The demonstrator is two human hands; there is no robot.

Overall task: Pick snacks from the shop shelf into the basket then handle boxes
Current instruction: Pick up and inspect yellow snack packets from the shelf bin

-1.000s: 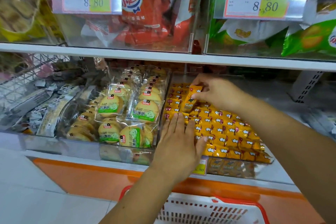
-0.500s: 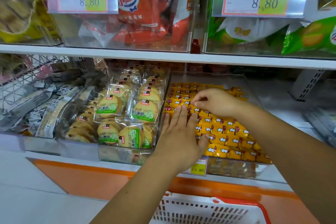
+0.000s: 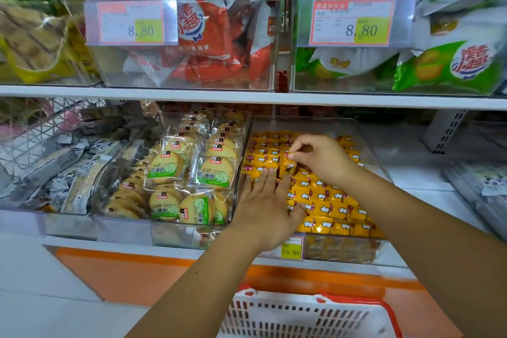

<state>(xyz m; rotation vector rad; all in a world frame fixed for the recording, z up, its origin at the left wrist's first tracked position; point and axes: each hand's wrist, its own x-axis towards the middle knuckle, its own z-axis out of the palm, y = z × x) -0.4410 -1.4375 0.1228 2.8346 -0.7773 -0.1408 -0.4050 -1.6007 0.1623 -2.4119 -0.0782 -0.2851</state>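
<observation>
1. Both hands are in the clear bin [image 3: 301, 125], close together. My left hand [image 3: 267, 206] lies flat, fingers straight, on the yellow packets [image 3: 329, 197].
2. My right hand [image 3: 323, 159], fingers curled, seems to pinch a tilted packet [image 3: 286, 168] just beyond my left fingertips, though blur hides the grip itself.
3. Round biscuits [image 3: 164, 170] fill the bin just to the left.
4. Below the shelf, the white basket [image 3: 274, 313] with a red rim sits well apart from both hands.

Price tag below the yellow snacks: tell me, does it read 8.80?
No, the price tag on the front of the bin holding the yellow snacks reads 15.80.
</observation>
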